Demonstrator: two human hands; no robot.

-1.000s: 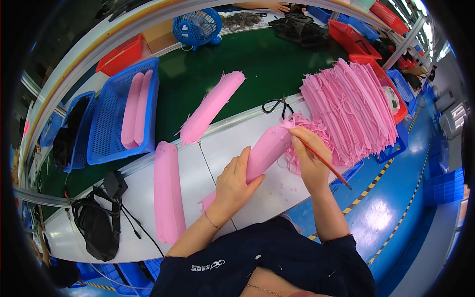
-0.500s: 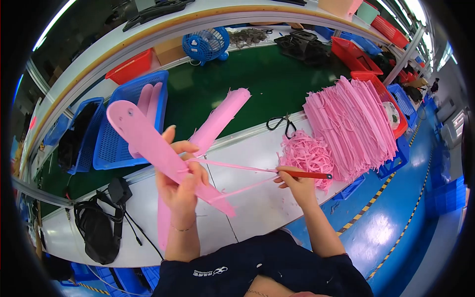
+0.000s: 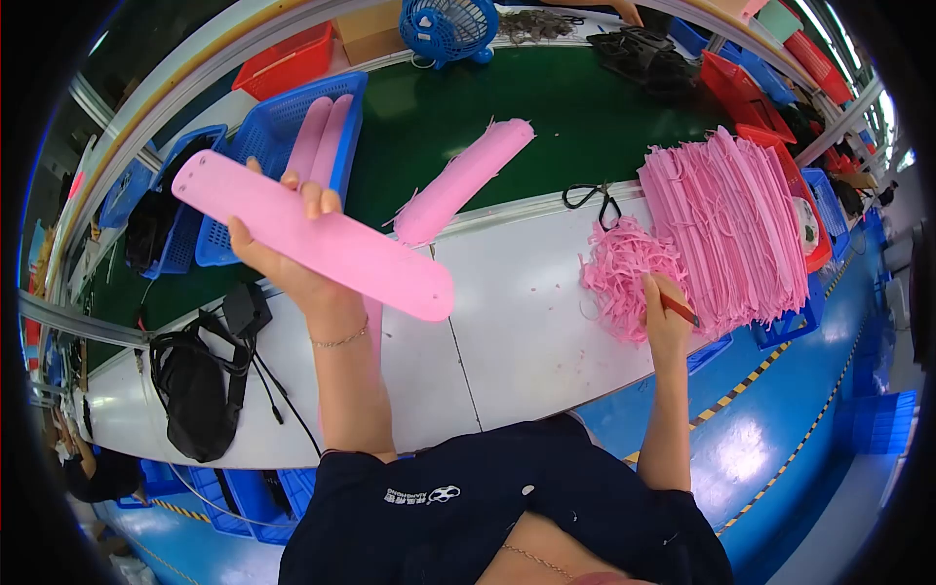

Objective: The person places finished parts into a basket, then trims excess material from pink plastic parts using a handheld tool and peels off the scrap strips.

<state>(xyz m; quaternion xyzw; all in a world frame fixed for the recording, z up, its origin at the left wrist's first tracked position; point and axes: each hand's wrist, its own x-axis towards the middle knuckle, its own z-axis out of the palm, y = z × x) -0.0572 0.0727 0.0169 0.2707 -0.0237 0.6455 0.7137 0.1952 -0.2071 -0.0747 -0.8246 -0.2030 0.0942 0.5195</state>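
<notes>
My left hand grips a long flat pink piece with rounded ends and small holes, raised at the left. Its edges look smooth. Closed around a red-handled tool, my right hand is at the heap of pink strips. Right of that heap stands a thick stack of frayed pink pieces. Black scissors rest behind the heap. Another rolled pink piece lies across the green surface and the table edge. Below my left hand, a further pink piece on the table is mostly hidden by my forearm.
A blue basket at the back left holds pink pieces. A black pouch with cables and a black adapter lies at the left. Behind are a blue fan and red bins. A co-worker's hand shows at the top.
The strips stretched between my hands have come away from the held piece. My right hand has moved right, to the heap, and my left hand has lifted the piece up and left.
</notes>
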